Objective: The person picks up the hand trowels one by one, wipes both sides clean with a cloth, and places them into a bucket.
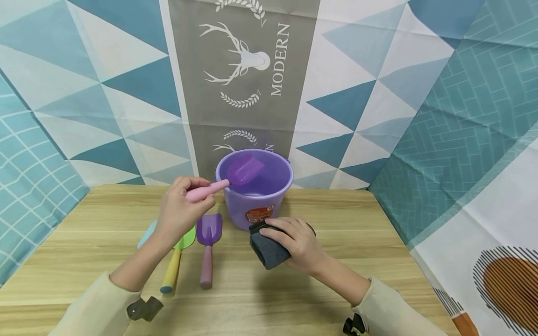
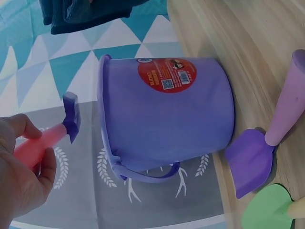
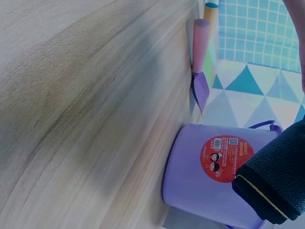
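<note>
Purple plastic shovel (image 1: 241, 171) was gripped by left hand (image 1: 180, 205), dark folded cloth (image 1: 270, 251) by right hand (image 1: 300, 242); wiping apparently required contact next.

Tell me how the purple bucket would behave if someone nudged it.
The bucket is probably light for its size, since its wall looks like thin plastic. It would likely slide across the smooth-looking wooden table. A push near the top might tip it, because its mouth is wider than its base.
</note>
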A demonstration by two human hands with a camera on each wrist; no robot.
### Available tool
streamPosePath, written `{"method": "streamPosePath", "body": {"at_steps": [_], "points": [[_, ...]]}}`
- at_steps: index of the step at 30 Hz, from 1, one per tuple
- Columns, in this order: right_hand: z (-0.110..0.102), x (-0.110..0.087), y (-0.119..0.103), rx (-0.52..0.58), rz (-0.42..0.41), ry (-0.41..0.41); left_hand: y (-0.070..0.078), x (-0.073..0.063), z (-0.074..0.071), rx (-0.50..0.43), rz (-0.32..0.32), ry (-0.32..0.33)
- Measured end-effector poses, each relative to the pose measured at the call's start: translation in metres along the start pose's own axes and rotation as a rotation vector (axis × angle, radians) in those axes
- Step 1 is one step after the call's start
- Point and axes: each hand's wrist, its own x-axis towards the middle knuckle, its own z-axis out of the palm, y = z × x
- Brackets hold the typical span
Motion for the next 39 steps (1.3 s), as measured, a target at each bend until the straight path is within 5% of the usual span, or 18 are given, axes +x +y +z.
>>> {"method": "streamPosePath", "body": {"at_steps": [18,29,39], "points": [[0.002,-0.006,-0.001,-0.014,0.021,-0.037,-0.006,0.017,0.006,-0.022,0.048,-0.068],[0.001,-0.007,0.001,-0.022,0.044,-0.115,-0.006,0.034,0.015,-0.155,0.107,-0.022],[0.002,-0.009,0.001,-0.030,0.038,-0.133,-0.006,0.048,0.019,-0.159,0.086,-0.029]]}}
